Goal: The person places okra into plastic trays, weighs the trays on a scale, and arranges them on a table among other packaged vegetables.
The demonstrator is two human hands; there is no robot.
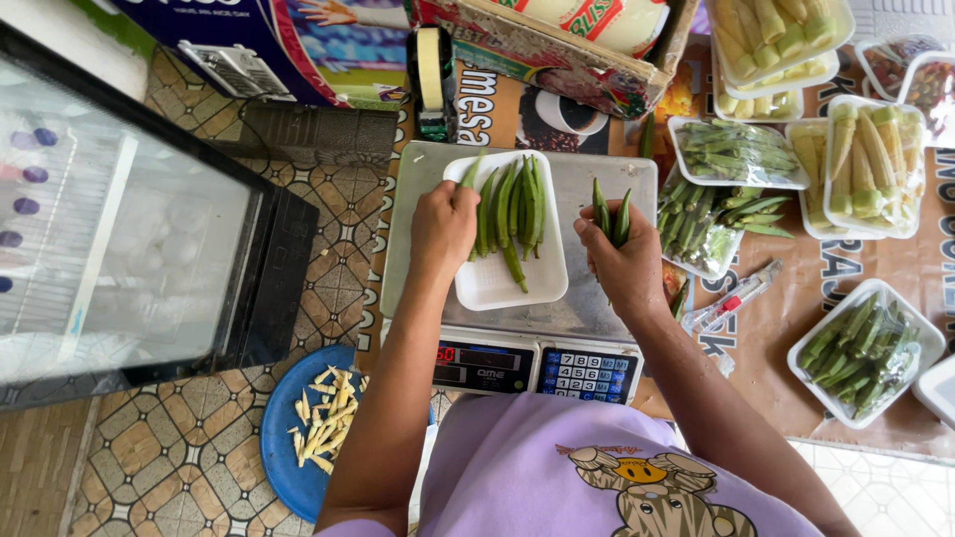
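- While the white tray (494, 281) on the scale (522, 328) holds several okra pods (512, 214), it is partly filled.
- Left hand (444, 227) pinches one pod there; right hand (625, 261) clamps two more (611, 214), unplaced.

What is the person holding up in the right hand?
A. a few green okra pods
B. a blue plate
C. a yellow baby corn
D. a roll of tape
A: the right hand grips a few green okra pods above the scale, while the left hand places another pod on the white tray.
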